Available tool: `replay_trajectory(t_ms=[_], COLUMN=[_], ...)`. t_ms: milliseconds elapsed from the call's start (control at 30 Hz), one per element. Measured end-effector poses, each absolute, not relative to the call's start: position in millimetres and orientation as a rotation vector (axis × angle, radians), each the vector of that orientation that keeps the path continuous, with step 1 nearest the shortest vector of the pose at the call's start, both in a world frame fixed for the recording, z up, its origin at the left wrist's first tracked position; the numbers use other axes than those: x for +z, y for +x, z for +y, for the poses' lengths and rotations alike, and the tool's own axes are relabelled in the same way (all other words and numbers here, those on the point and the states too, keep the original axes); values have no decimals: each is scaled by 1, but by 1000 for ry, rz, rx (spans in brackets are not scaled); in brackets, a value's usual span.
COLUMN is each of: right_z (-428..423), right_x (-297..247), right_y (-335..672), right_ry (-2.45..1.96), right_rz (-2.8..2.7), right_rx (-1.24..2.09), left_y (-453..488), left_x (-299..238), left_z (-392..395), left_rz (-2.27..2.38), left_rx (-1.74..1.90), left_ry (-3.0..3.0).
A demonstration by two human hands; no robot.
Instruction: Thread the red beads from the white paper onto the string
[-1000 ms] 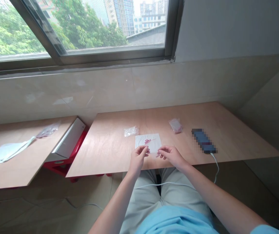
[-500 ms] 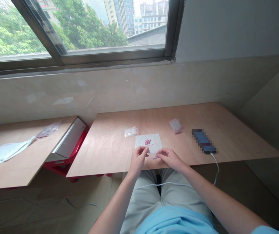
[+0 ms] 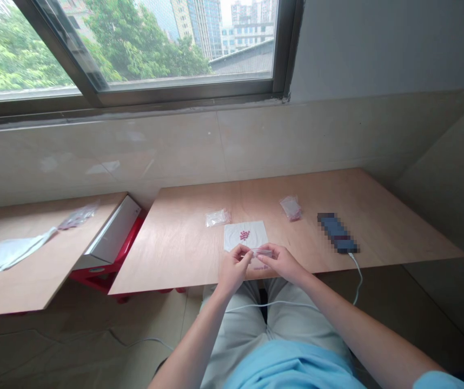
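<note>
Both my hands sit at the near edge of the plywood tabletop [image 3: 183, 243]. My left hand [image 3: 234, 268] and my right hand [image 3: 280, 262] pinch a small clear plastic bag [image 3: 263, 253] between them. The bag is held just over the near part of a white paper square [image 3: 236, 237]. A small cluster of pink-red beads [image 3: 245, 235] lies on the paper, just beyond my fingers. Another clear bag [image 3: 218, 218] lies past the paper, and a pinkish one [image 3: 291, 208] lies farther right.
A pixelated phone [image 3: 336, 232] lies at the right, its white cable [image 3: 356, 275] hanging over the table edge. On a lower board at left are a white cloth [image 3: 8, 254], a plastic bag [image 3: 78, 216] and a white box [image 3: 112, 232] on a red stand [image 3: 106, 273].
My hands have come closer together and now hold the small clear bag up between them over the paper. The beads on the paper are gathered in a tighter cluster than one second ago.
</note>
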State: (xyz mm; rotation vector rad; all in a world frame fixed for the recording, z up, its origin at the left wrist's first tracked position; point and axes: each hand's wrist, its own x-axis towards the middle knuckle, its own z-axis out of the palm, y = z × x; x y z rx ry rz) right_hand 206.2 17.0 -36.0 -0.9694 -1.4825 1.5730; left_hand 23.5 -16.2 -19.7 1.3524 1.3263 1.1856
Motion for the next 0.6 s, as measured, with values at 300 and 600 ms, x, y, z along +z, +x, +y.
replay_trajectory(t_ms=[300, 600], right_z=[14, 13], right_x=[-27, -24], right_y=[209, 211], right_ry=[-994, -975], right_rz=[-1551, -1581], right_rx=[1442, 1416], left_y=[33, 36], left_x=[-8, -4], left_z=[-22, -26], left_rz=[1290, 1354], left_rx=[1133, 1081], left_ry=[1462, 1532])
